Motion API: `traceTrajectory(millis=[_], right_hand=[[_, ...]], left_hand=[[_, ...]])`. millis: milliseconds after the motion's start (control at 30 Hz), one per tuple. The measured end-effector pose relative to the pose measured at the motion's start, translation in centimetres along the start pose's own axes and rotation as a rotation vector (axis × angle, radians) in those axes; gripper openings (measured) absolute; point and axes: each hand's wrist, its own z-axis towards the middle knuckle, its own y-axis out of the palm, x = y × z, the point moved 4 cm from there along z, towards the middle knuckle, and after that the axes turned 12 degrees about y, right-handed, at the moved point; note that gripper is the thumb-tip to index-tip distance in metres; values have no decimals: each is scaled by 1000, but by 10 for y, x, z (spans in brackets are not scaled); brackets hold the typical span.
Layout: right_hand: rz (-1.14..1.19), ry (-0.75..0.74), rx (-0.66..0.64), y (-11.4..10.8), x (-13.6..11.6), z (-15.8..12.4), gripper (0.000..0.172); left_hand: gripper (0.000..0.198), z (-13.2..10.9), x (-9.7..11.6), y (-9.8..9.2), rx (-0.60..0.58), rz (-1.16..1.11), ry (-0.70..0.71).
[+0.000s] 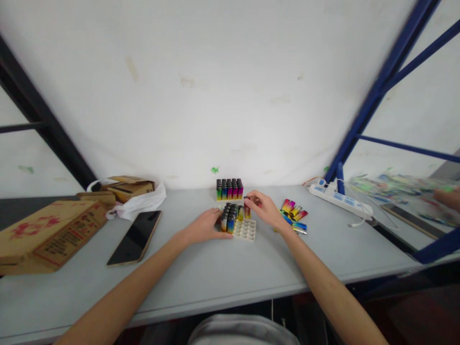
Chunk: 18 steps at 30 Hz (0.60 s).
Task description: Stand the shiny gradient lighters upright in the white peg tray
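A white tray [248, 231] with round holes lies on the table in front of me; several upright lighters [229, 218] with black tops and shiny coloured bodies fill its left part. My left hand [205, 226] grips the tray's left side, thumb along the front edge and fingers behind, beside the lighters. Pinched in the fingers of my right hand [264, 208] is a red-and-gold lighter [247, 209], upright over the back right of the tray. To the right, a loose pile of colourful lighters [295, 214] lies on the table. Behind stands a second filled block of lighters [230, 189].
A dark phone-like tablet [135, 238] and cardboard boxes [53, 235] with a white plastic bag [143, 201] are at left. A white power strip [339, 199] lies at right by a blue metal frame [373, 100]. Another person's hand [449, 197] shows at far right.
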Motion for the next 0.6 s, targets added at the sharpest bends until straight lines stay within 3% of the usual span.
traceTrajectory(millis=[167, 600], right_hand=[[-128, -42, -145, 2, 0, -6, 33], [-269, -13, -207, 2, -6, -10, 29]], left_hand=[[72, 0, 3, -1, 4, -25, 2], [71, -1, -1, 1, 21, -30, -14]])
